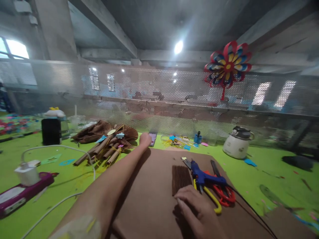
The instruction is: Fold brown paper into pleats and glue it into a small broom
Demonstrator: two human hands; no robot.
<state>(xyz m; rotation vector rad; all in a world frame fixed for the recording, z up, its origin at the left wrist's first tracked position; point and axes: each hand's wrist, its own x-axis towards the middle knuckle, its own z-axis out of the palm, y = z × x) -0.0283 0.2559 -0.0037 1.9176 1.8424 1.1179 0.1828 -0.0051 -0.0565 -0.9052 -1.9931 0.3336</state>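
Note:
My left hand is stretched far forward at the back of the brown board, beside a phone with a lit screen. Its fingers are too small and blurred to make out. Near the board's front right, my right hand rests with bent fingers at the lower edge of a brown pleated piece; whether it grips the piece is unclear. A blue glue gun lies to the right of the pleated piece, over yellow-handled pliers and red-handled scissors.
Brown paper rolls and a pleated fan lie at the back left. A purple power strip with a white cable sits at the left. A white kettle stands at the back right, near a blue bottle. A flower ornament hangs above.

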